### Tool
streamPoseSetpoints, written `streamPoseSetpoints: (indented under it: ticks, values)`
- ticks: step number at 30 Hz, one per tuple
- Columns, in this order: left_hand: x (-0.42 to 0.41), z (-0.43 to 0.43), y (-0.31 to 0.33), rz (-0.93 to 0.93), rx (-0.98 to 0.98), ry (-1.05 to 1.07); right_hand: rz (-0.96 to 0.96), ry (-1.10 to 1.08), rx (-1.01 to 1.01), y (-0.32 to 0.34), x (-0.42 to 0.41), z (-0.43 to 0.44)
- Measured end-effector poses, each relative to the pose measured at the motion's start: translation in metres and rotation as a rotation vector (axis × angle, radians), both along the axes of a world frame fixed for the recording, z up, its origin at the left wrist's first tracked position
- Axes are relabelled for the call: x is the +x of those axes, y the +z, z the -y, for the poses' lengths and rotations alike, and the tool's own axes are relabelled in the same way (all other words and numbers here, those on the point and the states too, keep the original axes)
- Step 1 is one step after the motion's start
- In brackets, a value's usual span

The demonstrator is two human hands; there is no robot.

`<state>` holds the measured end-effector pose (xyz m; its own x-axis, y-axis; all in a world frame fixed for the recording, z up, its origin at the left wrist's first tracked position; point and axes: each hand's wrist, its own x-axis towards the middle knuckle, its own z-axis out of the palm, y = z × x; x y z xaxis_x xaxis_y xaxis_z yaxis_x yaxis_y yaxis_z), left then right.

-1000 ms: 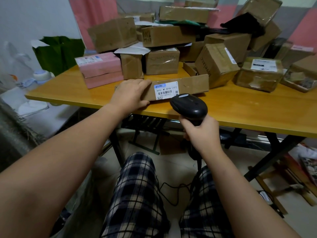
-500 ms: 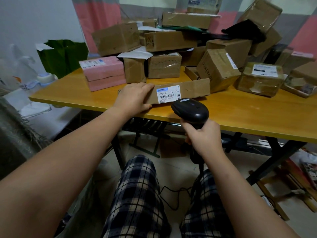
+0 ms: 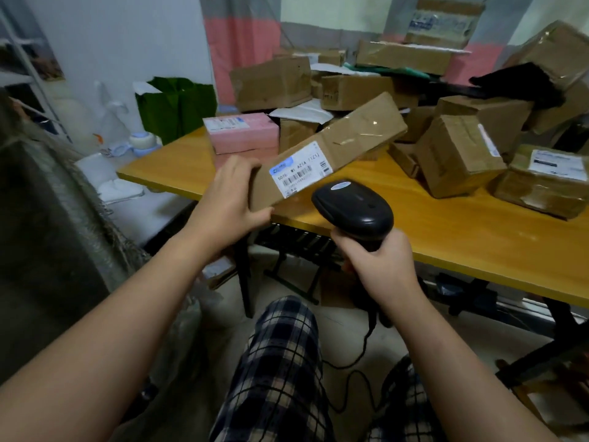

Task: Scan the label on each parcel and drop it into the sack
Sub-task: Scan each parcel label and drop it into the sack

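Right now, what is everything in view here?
table: one, yellow wood, centre
long parcel: one, brown, held tilted above the table's front edge
label: one, white, on the long parcel's near face
scanner: one, black, just below the label
other parcels: a pile, too many to count, brown, back and right of the table
pink boxes: two, stacked, table's left end
green bag: one, behind the table's left corner
trousers: one pair, dark checked, bottom
left grip: one bare hand, holding the long parcel's near end
right grip: one bare hand, curled round the scanner's handle
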<state>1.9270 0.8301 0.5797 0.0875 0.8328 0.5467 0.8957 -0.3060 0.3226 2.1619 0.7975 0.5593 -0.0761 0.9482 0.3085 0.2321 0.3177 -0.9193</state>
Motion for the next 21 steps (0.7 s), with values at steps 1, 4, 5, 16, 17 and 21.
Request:
streamPoseSetpoints:
  ticks: [1,4,5,16,17,21]
  values:
    - [-0.013,0.015,-0.006,0.017,0.008,0.037,-0.005,0.060,-0.009,-0.001,-0.014,0.000]
    - [-0.057,0.065,-0.027,0.107,0.020,0.160,0.005,0.247,-0.044,-0.009,-0.063,0.006]
    - [-0.072,0.083,-0.035,0.133,0.012,0.204,0.029,0.309,-0.058,-0.014,-0.080,0.009]
    - [-0.191,0.226,-0.152,0.539,-0.234,0.833,0.407,0.669,-0.269,-0.073,-0.227,0.017]
    - [-0.196,0.234,-0.163,0.589,-0.246,0.872,0.428,0.680,-0.282,-0.079,-0.237,0.016]
    - [-0.205,0.265,-0.201,0.631,-0.374,1.043,0.496,0.735,-0.293,-0.101,-0.266,0.017]
